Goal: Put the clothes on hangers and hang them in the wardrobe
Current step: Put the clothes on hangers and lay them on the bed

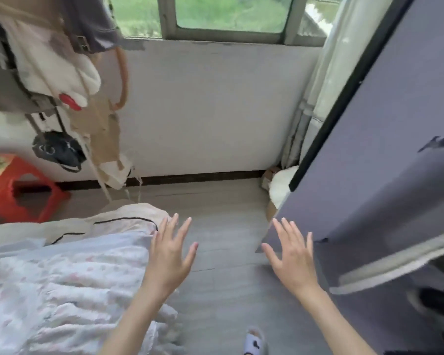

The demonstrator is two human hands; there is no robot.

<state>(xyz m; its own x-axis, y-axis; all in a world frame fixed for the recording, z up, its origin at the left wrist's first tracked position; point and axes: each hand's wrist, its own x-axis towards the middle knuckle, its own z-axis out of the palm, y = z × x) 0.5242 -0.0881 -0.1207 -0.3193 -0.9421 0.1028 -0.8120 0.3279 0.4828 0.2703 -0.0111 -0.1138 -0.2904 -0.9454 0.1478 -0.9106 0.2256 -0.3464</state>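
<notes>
Both my hands are held out in front of me over the grey floor, fingers spread and holding nothing. My left hand [170, 254] hovers just right of the bed's edge, beside a pale floral fabric [62, 285] that lies on the bed. My right hand [292, 257] is close to the lower corner of the purple-grey fabric wardrobe [385, 155] on the right. A dark opening with a grey band shows at the wardrobe's lower right. No hanger is in view.
Bags and garments [44, 73] hang on the wall at the upper left, above an orange plastic stool [18, 193]. A window and a white wall lie ahead. A white bundle [282, 188] sits in the corner by the wardrobe. My slipper [254, 342] shows at the bottom.
</notes>
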